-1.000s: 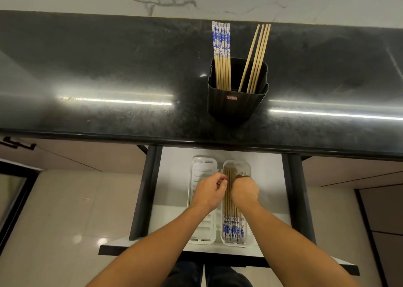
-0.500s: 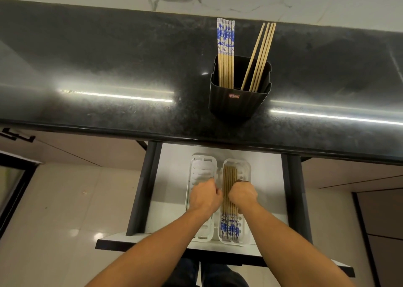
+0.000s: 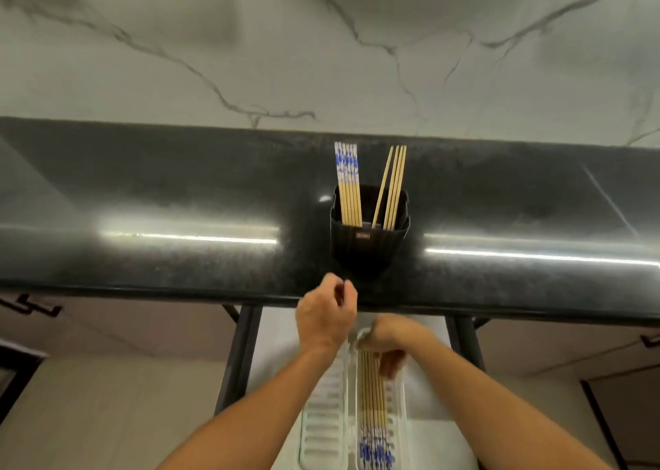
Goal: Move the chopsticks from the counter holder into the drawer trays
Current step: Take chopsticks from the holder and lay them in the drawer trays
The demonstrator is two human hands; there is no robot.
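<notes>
A black holder [image 3: 369, 244] stands on the dark counter [image 3: 178, 198]. In it are several blue-patterned chopsticks [image 3: 346, 180] on the left and several plain wooden chopsticks [image 3: 394, 183] on the right. Below, in the open drawer, lie two white trays. The right tray [image 3: 400, 419] holds a row of blue-patterned chopsticks [image 3: 373, 416], and the left tray [image 3: 323, 426] holds none. My left hand [image 3: 326, 312] is raised to the counter's front edge, just below the holder, loosely curled and holding nothing. My right hand [image 3: 387, 341] rests over the far ends of the chopsticks in the right tray.
A marble wall [image 3: 321, 41] rises behind the counter. Black drawer rails [image 3: 237, 355] run down both sides of the white drawer floor [image 3: 275, 348]. Tiled floor shows at the lower left, cabinet fronts on either side.
My left hand has lifted out of the drawer up to the counter edge near the holder. My right hand stays at the right tray. The camera has tilted upward.
</notes>
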